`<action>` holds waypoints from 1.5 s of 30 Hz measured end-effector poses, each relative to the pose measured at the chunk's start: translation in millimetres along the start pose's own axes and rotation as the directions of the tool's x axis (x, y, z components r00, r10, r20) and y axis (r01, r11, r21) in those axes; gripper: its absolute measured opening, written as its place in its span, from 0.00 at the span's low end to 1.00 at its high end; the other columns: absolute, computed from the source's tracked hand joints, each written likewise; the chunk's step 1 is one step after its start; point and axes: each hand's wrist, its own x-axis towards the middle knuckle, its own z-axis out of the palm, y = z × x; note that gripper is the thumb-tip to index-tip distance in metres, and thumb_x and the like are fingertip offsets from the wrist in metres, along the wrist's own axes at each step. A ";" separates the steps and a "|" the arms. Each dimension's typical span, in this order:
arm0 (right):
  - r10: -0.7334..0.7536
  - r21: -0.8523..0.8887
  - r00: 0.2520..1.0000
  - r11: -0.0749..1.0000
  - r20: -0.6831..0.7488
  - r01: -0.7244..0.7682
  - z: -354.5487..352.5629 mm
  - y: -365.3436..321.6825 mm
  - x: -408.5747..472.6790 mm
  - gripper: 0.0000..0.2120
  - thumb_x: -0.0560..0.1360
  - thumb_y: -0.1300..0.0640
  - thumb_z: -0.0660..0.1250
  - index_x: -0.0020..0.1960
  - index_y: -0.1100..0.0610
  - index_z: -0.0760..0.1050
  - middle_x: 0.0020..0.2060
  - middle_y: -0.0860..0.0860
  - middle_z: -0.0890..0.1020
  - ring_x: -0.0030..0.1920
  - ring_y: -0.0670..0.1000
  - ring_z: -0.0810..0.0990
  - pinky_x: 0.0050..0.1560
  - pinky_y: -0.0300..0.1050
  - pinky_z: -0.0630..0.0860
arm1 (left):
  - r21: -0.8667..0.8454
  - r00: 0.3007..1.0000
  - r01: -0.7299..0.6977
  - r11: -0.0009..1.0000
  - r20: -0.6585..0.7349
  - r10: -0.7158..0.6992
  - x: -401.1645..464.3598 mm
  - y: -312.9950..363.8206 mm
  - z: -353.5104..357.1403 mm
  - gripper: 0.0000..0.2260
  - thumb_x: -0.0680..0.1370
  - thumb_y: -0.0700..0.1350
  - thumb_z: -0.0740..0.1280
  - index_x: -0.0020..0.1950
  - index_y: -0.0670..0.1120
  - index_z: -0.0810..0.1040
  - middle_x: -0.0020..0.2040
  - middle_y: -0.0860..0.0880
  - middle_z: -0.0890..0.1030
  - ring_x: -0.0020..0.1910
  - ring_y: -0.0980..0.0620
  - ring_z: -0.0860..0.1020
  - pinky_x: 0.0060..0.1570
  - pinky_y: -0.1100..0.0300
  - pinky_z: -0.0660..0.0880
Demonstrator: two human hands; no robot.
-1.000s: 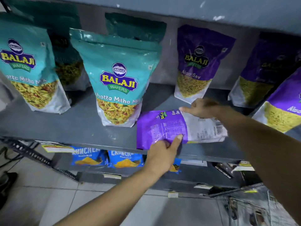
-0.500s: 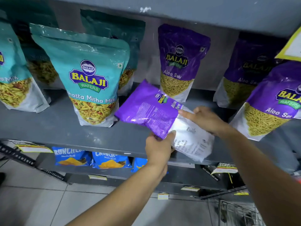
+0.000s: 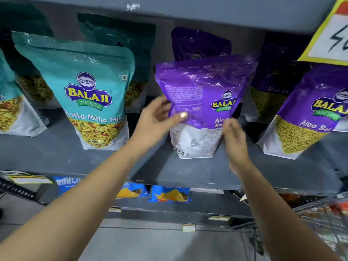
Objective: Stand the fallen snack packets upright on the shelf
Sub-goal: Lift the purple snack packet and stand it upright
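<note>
A purple Aloo Sev packet [image 3: 201, 102] stands upright on the grey shelf [image 3: 188, 172], its back label side turned toward me. My left hand [image 3: 156, 119] grips its left edge, thumb across the front. My right hand [image 3: 233, 136] presses against its lower right side and is blurred. Behind it stands another purple packet [image 3: 199, 44], mostly hidden.
A teal Khatta Mitha Mix packet [image 3: 90, 91] stands to the left, a purple Aloo Sev packet [image 3: 308, 113] to the right, with more packets behind them. The upper shelf [image 3: 188, 10] overhangs with a yellow price sign [image 3: 331, 34]. Blue packets [image 3: 169, 194] sit below; a wire trolley [image 3: 320, 219] at lower right.
The purple packet lay flat on the shelf front, was lifted tilted, and now stands upright. Both hands rose with it, and my view shifted right and closer.
</note>
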 end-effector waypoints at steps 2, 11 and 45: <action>0.006 0.151 1.000 0.988 -0.028 -0.002 1.6 -27.8 16.2 0.13 0.80 0.45 0.62 0.42 0.53 0.71 0.32 0.41 0.79 0.34 0.39 0.75 0.40 0.33 0.73 | -0.069 0.995 -0.081 0.994 -0.059 0.077 7.3 27.7 -1.3 0.08 0.77 0.36 0.70 0.54 0.45 0.79 0.48 0.53 0.85 0.45 0.64 0.82 0.47 0.68 0.77; 0.072 0.274 0.997 0.959 0.019 -0.075 -0.4 -67.2 49.1 0.26 0.69 0.29 0.65 0.51 0.49 0.80 0.52 0.52 0.83 0.51 0.53 0.80 0.52 0.47 0.74 | -0.042 0.935 -0.178 0.983 -0.320 0.156 16.4 45.4 -1.2 0.07 0.78 0.45 0.69 0.54 0.45 0.80 0.46 0.50 0.85 0.45 0.56 0.81 0.51 0.58 0.79; 0.348 -0.239 0.816 0.935 0.462 -0.264 -39.9 19.9 32.5 0.42 0.53 0.55 0.84 0.64 0.51 0.72 0.56 0.49 0.85 0.57 0.48 0.83 0.63 0.48 0.77 | 0.354 0.869 0.323 0.878 0.257 -0.423 6.5 -57.2 14.5 0.22 0.56 0.35 0.63 0.49 0.40 0.76 0.38 0.48 0.80 0.36 0.54 0.76 0.37 0.61 0.73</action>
